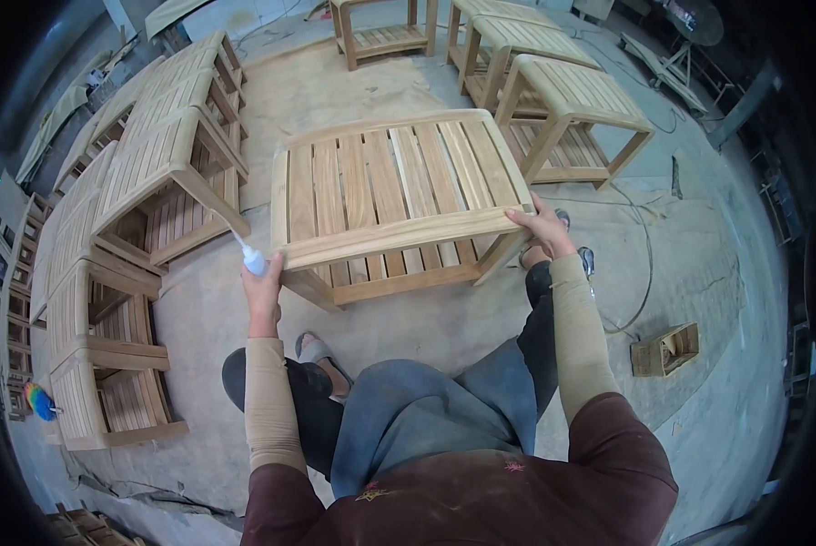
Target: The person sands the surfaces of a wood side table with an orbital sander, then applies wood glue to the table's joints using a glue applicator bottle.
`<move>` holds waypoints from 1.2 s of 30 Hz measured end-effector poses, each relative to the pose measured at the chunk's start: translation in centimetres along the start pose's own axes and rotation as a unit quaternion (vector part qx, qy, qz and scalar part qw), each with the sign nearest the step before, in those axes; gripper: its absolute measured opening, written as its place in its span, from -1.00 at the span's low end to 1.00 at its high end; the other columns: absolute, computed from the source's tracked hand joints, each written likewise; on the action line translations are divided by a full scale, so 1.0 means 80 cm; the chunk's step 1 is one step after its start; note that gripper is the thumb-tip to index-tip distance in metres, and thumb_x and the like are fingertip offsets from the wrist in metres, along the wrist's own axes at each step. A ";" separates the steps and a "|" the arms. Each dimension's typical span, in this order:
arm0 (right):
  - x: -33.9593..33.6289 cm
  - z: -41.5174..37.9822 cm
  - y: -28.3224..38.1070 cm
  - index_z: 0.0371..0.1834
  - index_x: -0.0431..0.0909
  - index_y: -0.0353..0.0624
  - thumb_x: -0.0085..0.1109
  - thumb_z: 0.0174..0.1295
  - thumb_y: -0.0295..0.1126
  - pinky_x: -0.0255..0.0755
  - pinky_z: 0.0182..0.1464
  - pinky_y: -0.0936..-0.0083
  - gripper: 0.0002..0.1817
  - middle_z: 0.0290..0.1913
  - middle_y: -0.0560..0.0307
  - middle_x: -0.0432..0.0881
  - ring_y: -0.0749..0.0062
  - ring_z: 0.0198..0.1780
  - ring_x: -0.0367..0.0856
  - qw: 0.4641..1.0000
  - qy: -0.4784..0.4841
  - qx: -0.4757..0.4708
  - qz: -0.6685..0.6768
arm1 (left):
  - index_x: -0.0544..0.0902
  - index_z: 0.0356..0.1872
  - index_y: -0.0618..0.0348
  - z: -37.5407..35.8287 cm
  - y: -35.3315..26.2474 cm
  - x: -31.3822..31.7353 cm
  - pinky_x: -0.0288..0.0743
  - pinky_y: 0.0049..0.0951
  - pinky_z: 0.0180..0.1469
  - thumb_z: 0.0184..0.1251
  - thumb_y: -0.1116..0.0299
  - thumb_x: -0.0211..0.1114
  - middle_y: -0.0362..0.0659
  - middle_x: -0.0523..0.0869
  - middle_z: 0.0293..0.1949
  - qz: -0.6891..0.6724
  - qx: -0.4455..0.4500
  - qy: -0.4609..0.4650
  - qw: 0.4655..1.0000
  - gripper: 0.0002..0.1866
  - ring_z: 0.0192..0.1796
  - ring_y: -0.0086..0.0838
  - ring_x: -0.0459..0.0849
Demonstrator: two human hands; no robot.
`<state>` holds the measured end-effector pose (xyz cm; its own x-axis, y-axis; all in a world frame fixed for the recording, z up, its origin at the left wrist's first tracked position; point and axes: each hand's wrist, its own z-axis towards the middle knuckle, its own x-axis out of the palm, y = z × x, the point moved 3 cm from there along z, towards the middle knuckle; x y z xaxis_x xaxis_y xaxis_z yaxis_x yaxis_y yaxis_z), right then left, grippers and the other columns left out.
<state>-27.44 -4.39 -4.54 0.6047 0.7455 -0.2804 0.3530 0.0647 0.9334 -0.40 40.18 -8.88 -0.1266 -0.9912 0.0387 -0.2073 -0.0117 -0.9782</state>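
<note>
In front of me stands a slatted wooden bench (390,182) with a lower slatted shelf (399,264). My left hand (264,287) is closed around a small white squeeze bottle (254,262), whose thin nozzle points up. The same hand's thumb side is against the bench's near left corner. At the near right corner, my right hand (549,232) grips the bench, thumb on the top edge and fingers over the side. Part of the right fingers is hidden behind the corner.
Rows of similar benches (148,164) stand to the left, and more benches (581,91) at the back right. A small wooden box (664,350) sits on the floor to the right near a cable (644,273). A colourful duster (39,400) is at the far left.
</note>
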 end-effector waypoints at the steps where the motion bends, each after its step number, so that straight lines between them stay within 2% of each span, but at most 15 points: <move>1: 0.000 -0.014 0.013 0.46 0.25 0.05 0.40 0.12 -0.12 0.34 0.20 -0.03 -0.18 0.26 -0.01 0.50 0.05 0.29 0.41 0.998 -0.010 0.069 0.011 | 0.35 0.10 0.14 0.016 0.016 -0.004 0.49 -0.34 -0.05 0.14 0.23 0.50 -0.21 0.50 -0.13 0.042 0.047 -0.008 0.998 -0.40 -0.19 -0.49 0.51; 5: -0.012 0.000 -0.009 0.50 0.18 0.17 0.31 0.22 -0.16 0.31 0.16 -0.23 -0.22 0.38 0.04 0.37 0.00 0.35 0.31 0.992 0.027 0.111 0.053 | 0.35 0.10 0.29 0.025 0.014 -0.003 0.51 -0.41 -0.10 -0.10 0.26 0.65 -0.12 0.57 -0.14 0.140 0.136 -0.007 0.981 -0.22 -0.15 -0.45 0.58; 8: -0.024 0.024 -0.025 0.53 0.13 0.25 0.24 0.29 -0.18 0.30 0.16 -0.27 -0.26 0.39 0.11 0.36 -0.03 0.34 0.32 0.986 0.090 0.125 0.061 | 0.34 0.11 0.33 0.013 -0.002 -0.005 0.51 -0.38 -0.09 -0.15 0.24 0.67 -0.11 0.57 -0.09 0.129 0.135 -0.043 0.981 -0.17 -0.11 -0.44 0.59; 11: -0.046 0.039 -0.040 0.53 0.12 0.31 0.16 0.35 -0.21 0.30 0.15 -0.30 -0.31 0.40 0.15 0.35 -0.03 0.32 0.35 0.984 0.107 0.130 0.061 | 0.35 0.11 0.35 0.022 -0.004 -0.010 0.49 -0.38 0.02 -0.21 0.19 0.70 -0.04 0.54 -0.02 0.108 0.085 -0.018 0.990 -0.12 -0.04 -0.39 0.57; 13: -0.059 0.053 -0.058 0.54 0.11 0.33 0.14 0.37 -0.21 0.31 0.13 -0.30 -0.31 0.41 0.16 0.33 -0.01 0.32 0.36 0.972 0.161 0.142 0.099 | 0.34 0.12 0.36 0.032 0.009 -0.011 0.49 -0.38 0.03 -0.18 0.16 0.68 -0.01 0.55 0.00 0.079 0.005 0.000 0.997 -0.11 -0.01 -0.37 0.58; 16: -0.056 0.031 -0.041 0.54 0.10 0.30 0.11 0.38 -0.24 0.36 0.08 -0.27 -0.33 0.38 0.13 0.37 0.00 0.28 0.41 0.972 0.158 0.136 0.110 | 0.33 0.14 0.36 0.036 0.019 -0.012 0.49 -0.39 0.04 -0.16 0.13 0.67 0.00 0.57 -0.01 0.019 0.012 0.000 1.000 -0.11 0.00 -0.37 0.59; 18: -0.042 0.022 -0.026 0.53 0.13 0.21 0.20 0.32 -0.16 0.41 0.02 -0.24 -0.28 0.33 0.06 0.43 -0.03 0.22 0.47 0.976 0.148 0.128 0.096 | 0.31 0.17 0.36 0.026 0.006 -0.007 0.51 -0.38 0.02 -0.11 0.17 0.65 -0.02 0.57 -0.01 0.085 0.038 0.001 0.996 -0.12 -0.01 -0.39 0.60; 20: -0.014 0.007 0.012 0.52 0.16 0.13 0.31 0.21 -0.08 0.46 -0.02 -0.16 -0.19 0.27 -0.01 0.48 -0.02 0.18 0.51 0.986 0.077 0.111 -0.094 | 0.28 0.21 0.36 0.018 -0.008 0.001 0.53 -0.37 -0.01 -0.06 0.20 0.63 -0.04 0.57 -0.01 0.145 0.062 0.007 0.987 -0.12 -0.02 -0.40 0.60; 23: -0.018 0.027 -0.005 0.50 0.19 0.09 0.38 0.11 -0.03 0.48 -0.01 -0.06 -0.13 0.25 -0.02 0.50 0.02 0.18 0.51 0.985 0.077 0.111 -0.102 | 0.35 0.11 0.37 0.016 -0.007 0.003 0.51 -0.40 0.01 -0.14 0.19 0.67 -0.04 0.59 -0.05 0.135 0.042 0.009 0.990 -0.16 -0.06 -0.41 0.61; 25: -0.029 0.034 -0.015 0.50 0.19 0.09 0.38 0.12 -0.04 0.48 0.00 -0.02 -0.13 0.24 -0.01 0.50 0.07 0.18 0.51 0.986 0.096 0.116 -0.066 | 0.35 0.09 0.33 0.025 -0.005 0.002 0.53 -0.38 -0.04 -0.11 0.25 0.65 -0.05 0.58 -0.06 0.094 0.046 0.028 0.994 -0.21 -0.06 -0.42 0.61; 30: -0.062 0.039 -0.044 0.52 0.17 0.11 0.37 0.13 -0.05 0.46 0.06 0.06 -0.12 0.22 0.06 0.51 0.19 0.18 0.49 0.989 0.109 0.093 0.035 | 0.33 0.12 0.25 0.009 -0.012 0.002 0.55 -0.39 -0.13 0.19 0.29 0.46 -0.10 0.57 -0.05 0.046 -0.035 0.041 0.997 -0.42 -0.10 -0.43 0.62; 32: -0.060 0.042 -0.048 0.53 0.14 0.10 0.35 0.15 -0.05 0.46 0.07 0.12 -0.12 0.22 0.09 0.50 0.26 0.18 0.48 0.989 0.112 0.091 0.037 | 0.37 0.09 0.23 -0.006 -0.023 -0.012 0.53 -0.47 -0.20 0.30 0.26 0.37 -0.15 0.61 -0.14 0.100 0.006 -0.033 0.994 -0.53 -0.20 -0.47 0.62; 33: -0.060 0.042 -0.050 0.53 0.14 0.10 0.35 0.15 -0.05 0.46 0.07 0.12 -0.12 0.22 0.09 0.50 0.26 0.18 0.48 0.988 0.116 0.095 0.041 | 0.37 0.09 0.23 -0.016 -0.024 -0.020 0.53 -0.47 -0.20 0.30 0.26 0.37 -0.15 0.61 -0.14 0.105 0.005 -0.035 0.994 -0.53 -0.20 -0.47 0.62; 35: -0.064 0.041 -0.050 0.53 0.14 0.10 0.32 0.17 -0.02 0.47 0.06 0.17 -0.13 0.22 0.09 0.50 0.27 0.17 0.47 0.981 0.148 0.095 0.076 | 0.44 0.00 0.24 -0.043 -0.030 -0.035 0.49 -0.54 -0.26 0.32 0.28 0.35 -0.21 0.62 -0.29 0.208 0.103 0.004 0.973 -0.63 -0.29 -0.55 0.59; 36: -0.066 0.041 -0.052 0.53 0.14 0.10 0.32 0.17 -0.02 0.47 0.06 0.17 -0.13 0.22 0.09 0.50 0.27 0.17 0.47 0.980 0.157 0.099 0.077 | 0.44 0.00 0.24 -0.058 -0.031 -0.044 0.49 -0.54 -0.26 0.32 0.28 0.35 -0.21 0.62 -0.29 0.213 0.099 -0.004 0.972 -0.63 -0.29 -0.55 0.59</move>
<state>-29.72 -10.75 -7.65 0.4226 0.9059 -0.0276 0.4248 -0.1711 0.8889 -3.97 44.33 -5.66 -0.1521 -0.9130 -0.3785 0.0533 0.3748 -0.9256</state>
